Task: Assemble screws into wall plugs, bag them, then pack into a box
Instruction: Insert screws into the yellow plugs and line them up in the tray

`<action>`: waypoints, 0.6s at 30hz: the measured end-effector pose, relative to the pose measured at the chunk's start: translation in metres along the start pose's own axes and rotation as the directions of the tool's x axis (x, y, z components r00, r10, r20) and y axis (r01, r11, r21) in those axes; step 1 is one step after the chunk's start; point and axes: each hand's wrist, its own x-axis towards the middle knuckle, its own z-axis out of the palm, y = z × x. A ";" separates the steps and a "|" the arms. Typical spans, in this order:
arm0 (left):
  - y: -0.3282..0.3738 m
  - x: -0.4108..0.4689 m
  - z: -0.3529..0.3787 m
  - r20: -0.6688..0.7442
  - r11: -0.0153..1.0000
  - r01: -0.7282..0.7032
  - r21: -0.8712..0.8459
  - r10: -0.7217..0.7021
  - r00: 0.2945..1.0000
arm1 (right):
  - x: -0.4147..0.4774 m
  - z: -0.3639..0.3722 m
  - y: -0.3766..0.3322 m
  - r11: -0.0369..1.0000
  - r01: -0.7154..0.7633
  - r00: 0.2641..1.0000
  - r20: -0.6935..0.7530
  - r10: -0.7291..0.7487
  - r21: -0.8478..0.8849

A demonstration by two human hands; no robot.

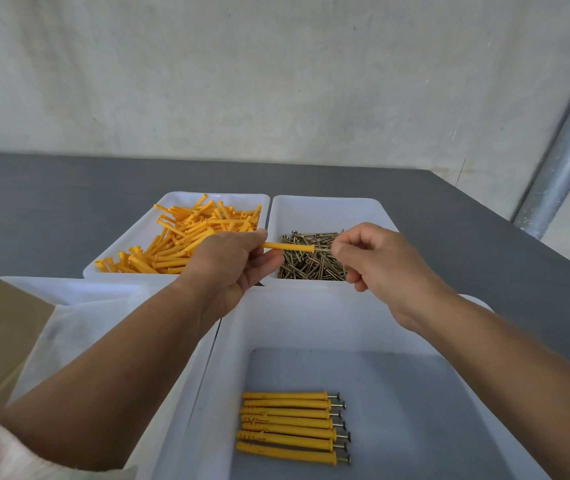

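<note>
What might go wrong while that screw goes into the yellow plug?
The screw is only pinched by the right hand, so it may slip and drop into the screw tray below. The left hand holds the plug by one end; a skewed push might bend it or jam the screw crooked.

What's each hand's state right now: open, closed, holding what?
Left hand: closed, grips a yellow wall plug.
Right hand: closed, pinches a screw at the plug's end.

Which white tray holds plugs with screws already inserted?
The nearest tray: its yellow plugs show screw heads. Farther away, loose plugs and loose screws lie separate.
</note>
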 end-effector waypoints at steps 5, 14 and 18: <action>-0.002 0.000 0.001 0.023 0.998 -0.029 0.058 0.028 0.999 | -0.004 0.000 -0.002 0.999 0.009 0.996 0.087 -0.004 -0.051; -0.005 -0.002 0.002 0.073 0.982 -0.084 0.170 0.073 0.995 | -0.008 0.001 -0.005 0.996 0.027 0.985 0.173 -0.011 -0.087; -0.005 -0.003 0.002 0.079 0.975 -0.104 0.197 0.090 0.993 | -0.010 0.000 -0.006 0.994 0.030 0.983 0.184 -0.010 -0.104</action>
